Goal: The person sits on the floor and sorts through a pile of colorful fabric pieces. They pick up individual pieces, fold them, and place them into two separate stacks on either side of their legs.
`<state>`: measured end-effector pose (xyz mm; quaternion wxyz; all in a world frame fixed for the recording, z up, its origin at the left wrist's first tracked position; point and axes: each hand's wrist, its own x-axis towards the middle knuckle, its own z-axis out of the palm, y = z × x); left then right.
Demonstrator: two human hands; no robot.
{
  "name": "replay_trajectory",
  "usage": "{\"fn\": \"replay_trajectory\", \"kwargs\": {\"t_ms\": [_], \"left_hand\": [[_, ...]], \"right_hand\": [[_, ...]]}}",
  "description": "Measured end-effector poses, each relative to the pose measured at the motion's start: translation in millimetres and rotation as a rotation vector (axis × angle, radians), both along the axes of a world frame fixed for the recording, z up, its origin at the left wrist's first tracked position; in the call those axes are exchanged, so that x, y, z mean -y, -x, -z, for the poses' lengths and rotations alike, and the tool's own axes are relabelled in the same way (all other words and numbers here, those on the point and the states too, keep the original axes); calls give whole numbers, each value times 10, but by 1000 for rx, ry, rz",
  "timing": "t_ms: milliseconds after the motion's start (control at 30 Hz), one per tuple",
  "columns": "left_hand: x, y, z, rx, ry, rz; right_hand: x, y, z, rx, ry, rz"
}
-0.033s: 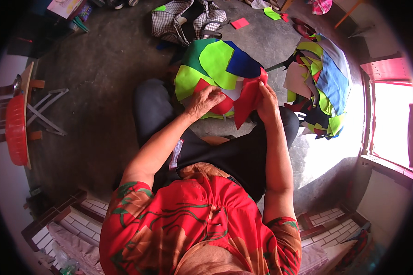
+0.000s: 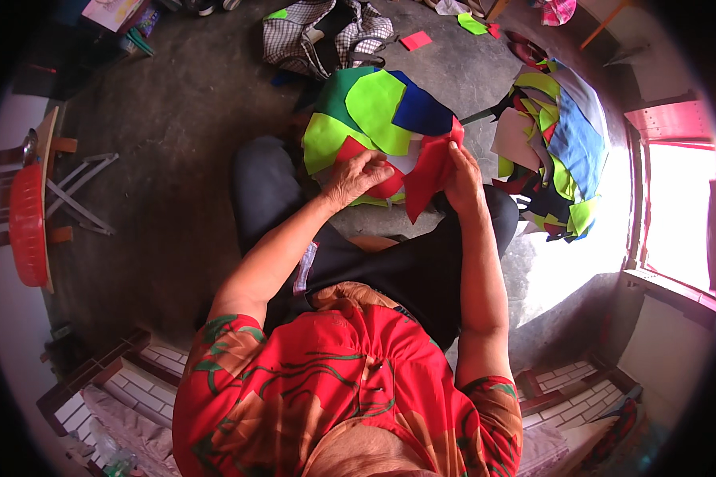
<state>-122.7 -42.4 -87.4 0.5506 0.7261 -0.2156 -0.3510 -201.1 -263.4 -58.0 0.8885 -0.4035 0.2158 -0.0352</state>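
Hardly anything moves since the earlier frame: both hands and the cloth they work at keep almost the same places. The left hand [image 2: 352,178] reaches in from the lower left, back upward, fingers curled and thumb close to them, low over the pile [image 2: 372,110]. It touches a red patch [image 2: 386,187], but I cannot tell whether it grips it. The right hand [image 2: 464,179] comes up almost straight, clamped on the red cloth [image 2: 427,173] with the thumb pressed flat near its upper right end.

This cloth lies at the pile's near right side, between the hands. It is plain bright red, bunched toward the thumb and hanging to a pointed lower corner. Lime, green and navy pieces overlap on the pile, in front of the crossed legs [image 2: 274,191].
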Motion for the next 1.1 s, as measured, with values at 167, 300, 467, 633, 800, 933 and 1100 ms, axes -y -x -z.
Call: {"fn": "replay_trajectory", "kwargs": {"t_ms": [167, 300, 467, 633, 800, 933, 1100], "left_hand": [[27, 80, 0, -325, 243, 98], [98, 87, -64, -235, 197, 196], [132, 146, -92, -301, 249, 147], [96, 75, -13, -267, 282, 78], [67, 61, -106, -377, 288, -95], [152, -81, -147, -533, 459, -97], [511, -320, -603, -500, 617, -160]], "right_hand": [[-58, -7, -111, 18, -72, -137], [-115, -21, -136, 23, -84, -195], [-123, -40, -75, 4, -34, -147], [-43, -21, -24, -138, 175, 81], [57, 26, 38, -158, 334, 286], [51, 13, 9, -100, 203, 322], [102, 38, 40, -55, 155, 346]]}}
